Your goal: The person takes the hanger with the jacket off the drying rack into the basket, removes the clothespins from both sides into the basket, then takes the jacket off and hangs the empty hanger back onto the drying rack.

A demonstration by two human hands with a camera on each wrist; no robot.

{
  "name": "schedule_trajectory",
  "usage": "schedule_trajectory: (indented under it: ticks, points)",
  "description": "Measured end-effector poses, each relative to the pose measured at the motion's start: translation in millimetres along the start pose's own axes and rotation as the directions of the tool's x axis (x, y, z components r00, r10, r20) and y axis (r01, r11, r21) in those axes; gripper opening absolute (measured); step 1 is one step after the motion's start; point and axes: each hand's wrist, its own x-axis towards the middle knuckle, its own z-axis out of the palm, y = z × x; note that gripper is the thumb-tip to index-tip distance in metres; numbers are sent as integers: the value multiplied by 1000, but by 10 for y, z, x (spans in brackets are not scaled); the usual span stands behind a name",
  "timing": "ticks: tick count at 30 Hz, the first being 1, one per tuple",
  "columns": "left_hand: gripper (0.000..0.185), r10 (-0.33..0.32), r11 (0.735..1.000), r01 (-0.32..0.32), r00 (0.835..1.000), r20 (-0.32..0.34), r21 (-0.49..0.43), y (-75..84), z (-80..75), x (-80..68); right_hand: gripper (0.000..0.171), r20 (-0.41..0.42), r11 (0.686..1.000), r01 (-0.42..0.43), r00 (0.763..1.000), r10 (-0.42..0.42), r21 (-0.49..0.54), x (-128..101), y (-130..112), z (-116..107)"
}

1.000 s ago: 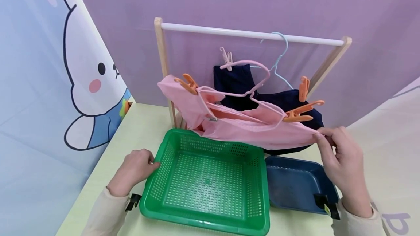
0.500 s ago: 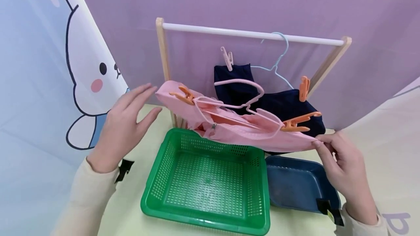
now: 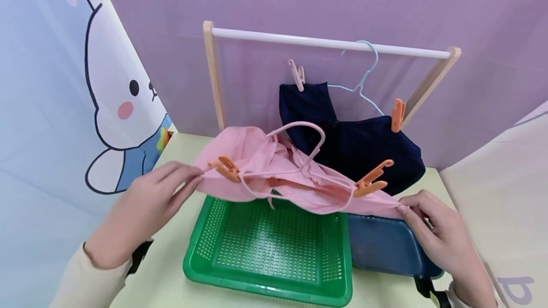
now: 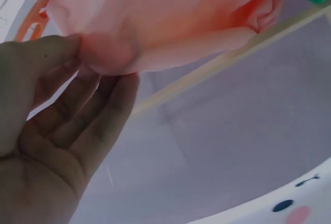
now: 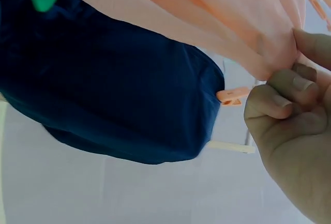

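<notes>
A pink zip-up garment (image 3: 257, 151) hangs from a pink hanger (image 3: 322, 138), held up over the green basket. Orange clothespins, a left one (image 3: 227, 169) and a right one (image 3: 371, 180), clip it to the hanger. My left hand (image 3: 147, 206) pinches the garment's left end; in the left wrist view the thumb (image 4: 64, 48) lies on the cloth with fingers behind it. At the other end my right hand (image 3: 441, 232) pinches the cloth between thumb and forefinger, the other fingers curled in the right wrist view. The zipper hangs partly open toward me, and the hanger's hook end is free of the rail.
Behind stands a wooden rack with a white rail (image 3: 282, 38). A dark navy garment (image 3: 364, 151) hangs there from a light blue hanger (image 3: 363, 82), with a pale pink clothespin (image 3: 298, 76) and an orange one (image 3: 397, 115). The green basket (image 3: 267, 291) and blue tray (image 3: 381, 251) stand in front.
My left hand has left the basket's rim, risen and taken hold of the garment's left end. The pink garment and hanger have come down and nearer; my right hand has kept its pinch.
</notes>
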Motion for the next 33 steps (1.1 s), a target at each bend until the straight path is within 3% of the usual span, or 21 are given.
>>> schedule_trajectory:
  ticks: [5, 10, 14, 19, 27, 33]
  points:
    - [44, -39, 999, 40, 996, 79, -12, 40, 84, -338, 39, 137, 995, -102, 985, 101, 1, -184, 15, 142]
    - [12, -125, 991, 131, 971, 203, -18, -2, 260, -609, 41, 198, 989, -145, 970, 140, 10, -368, 87, 374]
    - [22, -181, 982, 190, 945, 271, -6, -37, 386, -754, 37, 225, 980, -196, 957, 186, 26, -512, 145, 542]
    - [18, -230, 972, 236, 919, 320, 23, -45, 482, -861, 32, 249, 966, -258, 937, 245, 21, -635, 188, 687]
    - [16, -300, 950, 311, 875, 380, 35, -33, 547, -907, 28, 291, 955, -295, 913, 287, -17, -691, 200, 772]
    - [22, -314, 943, 333, 863, 395, 22, -50, 546, -903, 23, 329, 954, -299, 898, 292, -31, -631, 185, 747]
